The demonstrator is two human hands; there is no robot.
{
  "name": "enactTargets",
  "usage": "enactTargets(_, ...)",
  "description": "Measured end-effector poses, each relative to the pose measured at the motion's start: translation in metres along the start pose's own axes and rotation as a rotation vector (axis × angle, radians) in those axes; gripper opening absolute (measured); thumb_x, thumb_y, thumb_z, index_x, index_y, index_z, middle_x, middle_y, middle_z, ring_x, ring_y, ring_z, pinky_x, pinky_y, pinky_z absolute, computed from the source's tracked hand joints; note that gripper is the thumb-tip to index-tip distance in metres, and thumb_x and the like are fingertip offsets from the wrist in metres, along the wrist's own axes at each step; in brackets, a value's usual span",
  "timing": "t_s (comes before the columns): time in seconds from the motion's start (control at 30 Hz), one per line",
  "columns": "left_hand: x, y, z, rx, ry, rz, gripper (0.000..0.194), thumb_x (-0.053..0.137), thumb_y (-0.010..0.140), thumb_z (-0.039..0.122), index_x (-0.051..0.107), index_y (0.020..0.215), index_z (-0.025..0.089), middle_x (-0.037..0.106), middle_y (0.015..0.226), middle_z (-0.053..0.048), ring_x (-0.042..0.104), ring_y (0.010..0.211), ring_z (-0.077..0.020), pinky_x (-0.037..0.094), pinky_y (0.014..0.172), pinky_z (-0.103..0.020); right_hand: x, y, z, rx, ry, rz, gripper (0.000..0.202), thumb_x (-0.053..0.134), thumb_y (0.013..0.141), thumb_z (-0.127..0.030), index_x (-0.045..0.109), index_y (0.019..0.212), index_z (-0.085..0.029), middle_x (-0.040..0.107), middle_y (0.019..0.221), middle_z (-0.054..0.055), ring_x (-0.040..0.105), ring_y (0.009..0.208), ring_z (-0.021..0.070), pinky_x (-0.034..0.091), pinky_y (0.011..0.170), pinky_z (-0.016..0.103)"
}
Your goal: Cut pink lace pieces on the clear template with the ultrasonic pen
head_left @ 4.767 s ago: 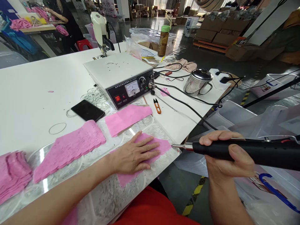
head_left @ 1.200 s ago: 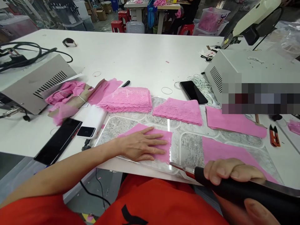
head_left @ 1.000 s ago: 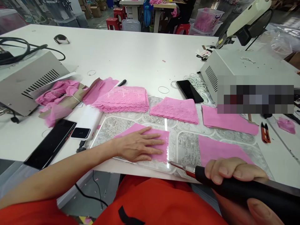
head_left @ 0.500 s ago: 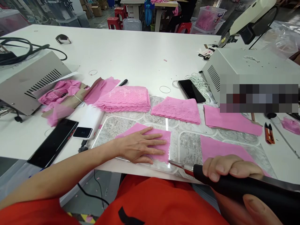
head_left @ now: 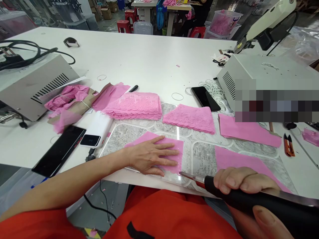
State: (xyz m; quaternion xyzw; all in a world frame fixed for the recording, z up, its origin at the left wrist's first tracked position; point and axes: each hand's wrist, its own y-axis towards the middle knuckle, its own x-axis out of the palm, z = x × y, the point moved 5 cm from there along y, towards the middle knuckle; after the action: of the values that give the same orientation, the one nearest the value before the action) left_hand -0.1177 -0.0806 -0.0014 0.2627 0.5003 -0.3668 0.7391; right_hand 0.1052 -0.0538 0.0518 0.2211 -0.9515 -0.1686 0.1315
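Note:
My left hand (head_left: 153,156) lies flat with fingers spread on a pink fabric piece (head_left: 180,151), pressing it to the grey marbled mat (head_left: 203,156). My right hand (head_left: 243,181) is wrapped round a thick black hand tool (head_left: 279,200) with a narrow, pointed metal tip. That tip is at the fabric's lower right corner; whether it touches cannot be made out. Right of it, another pink piece (head_left: 239,159) lies partly behind my right hand. Beyond are a lace-edged pink piece (head_left: 190,118) and a lace-edged pink stack (head_left: 136,106).
Grey vented boxes stand at left (head_left: 37,86) and right (head_left: 261,73). A black phone (head_left: 205,98), orange snips (head_left: 288,146), a white power bank (head_left: 101,124) and a dark tablet-like slab (head_left: 59,151) lie around the mat. A person (head_left: 196,20) sits beyond the table.
The whole view has shifted slightly right and down. My left hand stays on the fabric, and the tool's tip remains at the same corner.

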Motion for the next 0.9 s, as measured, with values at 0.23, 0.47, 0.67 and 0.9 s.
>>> enactTargets(0.23, -0.003, 0.001, 0.001, 0.011, -0.026, 0.048, 0.046, 0.055, 0.092, 0.046, 0.054, 0.135, 0.028, 0.039, 0.152, -0.005, 0.029, 0.144, -0.0264, 0.004, 0.12, -0.053, 0.006, 0.002, -0.002, 0.004, -0.018, -0.003, 0.014, 0.059, 0.083, -0.036, 0.062, 0.09, -0.024, 0.055, 0.075, 0.003, 0.054, 0.062, 0.0162, 0.054, 0.056, 0.035)
enactTargets(0.47, -0.009, -0.007, 0.001, -0.036, -0.015, 0.069, 0.054, 0.052, 0.093, 0.051, 0.049, 0.139, 0.022, 0.035, 0.154, -0.009, 0.025, 0.145, -0.0276, 0.002, 0.12, -0.053, -0.001, 0.01, -0.006, -0.004, -0.013, 0.066, 0.017, 0.061, 0.079, -0.034, 0.063, 0.092, -0.023, 0.056, 0.078, 0.003, 0.055, 0.065, 0.0165, 0.054, 0.06, 0.035)
enactTargets(0.67, -0.016, -0.037, 0.001, -0.164, 0.102, 0.173, 0.045, 0.049, 0.097, 0.039, 0.048, 0.139, 0.021, 0.041, 0.151, -0.009, 0.029, 0.144, -0.0258, 0.004, 0.121, -0.053, 0.001, 0.029, -0.004, -0.056, -0.012, 0.054, 0.018, 0.062, 0.078, -0.033, 0.063, 0.093, -0.023, 0.059, 0.078, 0.003, 0.055, 0.062, 0.0168, 0.052, 0.057, 0.037)
enactTargets(0.9, -0.018, -0.092, -0.003, -0.382, 0.309, 0.367, 0.035, 0.043, 0.098, 0.02, 0.055, 0.132, 0.019, 0.049, 0.145, -0.007, 0.033, 0.142, -0.0234, 0.022, 0.119, -0.048, 0.019, 0.058, 0.012, -0.181, -0.07, 0.003, 0.016, 0.063, 0.08, -0.031, 0.063, 0.094, -0.023, 0.063, 0.076, 0.003, 0.06, 0.065, 0.0177, 0.053, 0.057, 0.035)
